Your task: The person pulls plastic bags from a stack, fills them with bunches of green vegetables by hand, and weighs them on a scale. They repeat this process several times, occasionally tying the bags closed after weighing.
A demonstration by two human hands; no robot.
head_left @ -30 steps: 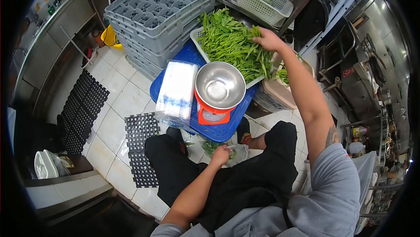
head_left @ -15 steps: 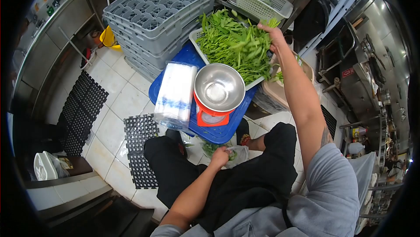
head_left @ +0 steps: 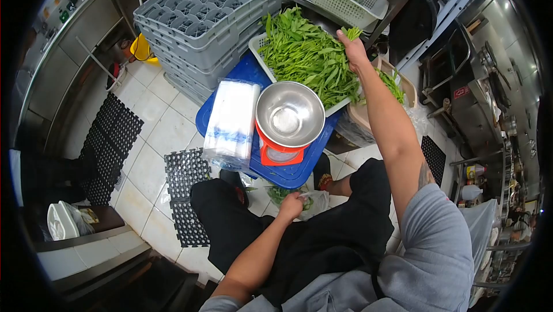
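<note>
At the right side of a white basket [head_left: 263, 64], my right hand [head_left: 355, 53] is closed on some leafy green vegetables [head_left: 311, 53]; its fingertips are partly hidden among the stems. Low between the knees, my left hand [head_left: 291, 206] grips a clear plastic bag [head_left: 315, 204] with greens inside. Between the two hands, a steel bowl [head_left: 290, 114] rests on an orange scale [head_left: 281, 155]. To the left of the bowl lies a stack of clear plastic bags [head_left: 231, 122], overhanging the blue lid-like surface [head_left: 288, 177] under it all.
Stacked grey glass racks [head_left: 199, 30] stand at the left of the blue surface. A beige tub [head_left: 408, 88] with more greens sits under my right forearm. Behind are pale plastic baskets [head_left: 345, 4]. Black perforated mats [head_left: 187, 197] lie on the tiled floor.
My right hand has shifted slightly down and left at the basket's right side, and the greens there have settled flatter. My left hand stays on the bag, nearly still.
</note>
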